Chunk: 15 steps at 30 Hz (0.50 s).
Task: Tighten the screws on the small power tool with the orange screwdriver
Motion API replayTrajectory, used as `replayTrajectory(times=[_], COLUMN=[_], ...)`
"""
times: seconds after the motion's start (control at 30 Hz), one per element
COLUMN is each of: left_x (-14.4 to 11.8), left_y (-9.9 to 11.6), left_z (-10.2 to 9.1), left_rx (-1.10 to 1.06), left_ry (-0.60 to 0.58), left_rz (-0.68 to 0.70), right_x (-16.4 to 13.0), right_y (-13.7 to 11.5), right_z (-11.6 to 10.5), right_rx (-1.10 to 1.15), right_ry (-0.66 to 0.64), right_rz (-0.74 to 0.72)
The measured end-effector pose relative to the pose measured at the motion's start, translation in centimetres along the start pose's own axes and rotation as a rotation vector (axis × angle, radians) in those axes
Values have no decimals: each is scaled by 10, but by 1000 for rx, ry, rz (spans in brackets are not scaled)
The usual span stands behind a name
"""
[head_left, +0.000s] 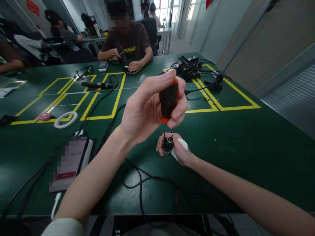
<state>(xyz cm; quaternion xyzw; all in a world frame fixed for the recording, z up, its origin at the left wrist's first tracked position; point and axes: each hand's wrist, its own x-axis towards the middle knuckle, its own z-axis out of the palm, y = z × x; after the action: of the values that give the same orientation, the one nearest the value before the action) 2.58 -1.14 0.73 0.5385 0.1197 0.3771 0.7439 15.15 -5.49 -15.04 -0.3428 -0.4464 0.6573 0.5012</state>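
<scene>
My left hand (147, 101) is closed around the black and red handle of a screwdriver (169, 98), held upright with the thumb on its top end. The thin shaft points down at a small black cylindrical part (168, 145) with a short metal pin on top. Whether the tip touches that part is too small to tell. Lower down, my right hand (179, 149) grips the black cylindrical part. A piece of white tissue or tape (183, 144) lies against this hand, partly hidden by the fingers.
Black cables (147, 178) loop across the green table (233, 147). To the left lie a phone (71, 164), a white tape ring (66, 120) and a pink object (45, 116). A black-handled tool (95, 85) and a cable heap (188, 67) lie farther back. Opposite sits a co-worker (128, 39).
</scene>
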Motion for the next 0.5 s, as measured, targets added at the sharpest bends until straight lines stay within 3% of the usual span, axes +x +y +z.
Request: replayTrajectory(times=[0.2, 0.5], left_x=[-1, 1], left_y=[-1, 0], left_z=[-3, -4], left_rx=[-38, -3], left_ry=[-45, 15], left_rz=[9, -38], right_x=[0, 2], right_y=[-3, -1], right_z=[1, 1], right_rx=[4, -11], right_ry=[18, 14], right_rz=[29, 7])
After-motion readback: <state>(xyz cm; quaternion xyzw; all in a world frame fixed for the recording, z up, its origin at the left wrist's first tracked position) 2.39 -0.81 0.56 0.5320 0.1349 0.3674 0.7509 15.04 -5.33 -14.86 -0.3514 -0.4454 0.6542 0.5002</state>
